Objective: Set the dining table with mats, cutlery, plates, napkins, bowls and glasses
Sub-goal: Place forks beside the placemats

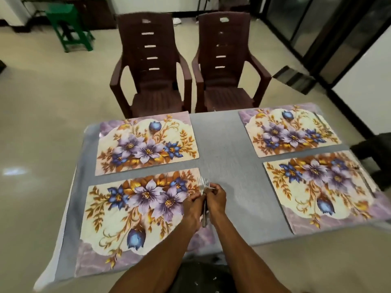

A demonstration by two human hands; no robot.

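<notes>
Forks are bunched together in both hands, over the right edge of the near left mat. They are shiny and silver. Their thin prongs point away from the person, and their long handles hang down between the two wrists. I cannot count how many forks there are, because they sit so close together.

The left hand has its fingers curled round the bunch from the left side. The right hand has its fingers curled round it from the right side, with the fingertips pinching near the necks of the forks. The two hands are just beside each other.

Four mats lie flat on the grey table. Each mat has big purple and blue flowers, gold leaves and a cream middle with a soft purple border. The far left mat sits just behind the near left one. The far right mat and the near right mat lie on the other side, with a wide bare grey strip down the middle. Something thin and dark lies on the right edge of each right mat, but it is too blurry to tell what.

Two dark brown chairs stand side by side past the far end of the table. A green stool stands far back on the left, on the pale floor.
</notes>
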